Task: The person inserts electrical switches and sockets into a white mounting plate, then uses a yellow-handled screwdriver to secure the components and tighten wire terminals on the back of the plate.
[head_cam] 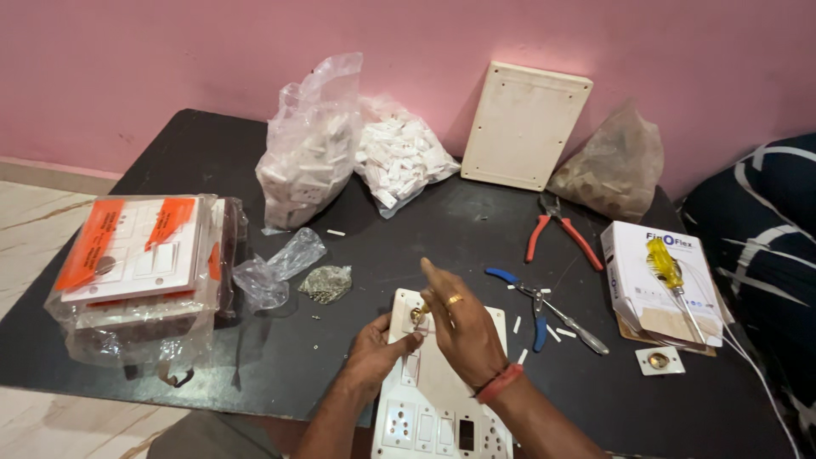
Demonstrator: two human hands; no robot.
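Right hand (463, 327) — fingers loosely curled, forefinger stretched out, thumb and fingertips pinched on a small brass fitting (418, 315) held just above the white switch plate (442, 399). A ring on one finger, a red band at the wrist.

Left hand (378, 344) — half closed, thumb and fingertips steadying the plate's upper left edge, close under the fitting.

Switch plate — flat at the near edge of the black bench (255, 357), its lower end running out of the picture.

Risk, judged: the fitting is small and held by fingertips only; a slip could drop it among the white scraps (552, 330) or off the near edge. The plate's overhang cannot be told.

Nearby: blue-handled pliers (527, 302), red-handled pliers (557, 229), yellow screwdriver (667, 268) on a white box (637, 280).
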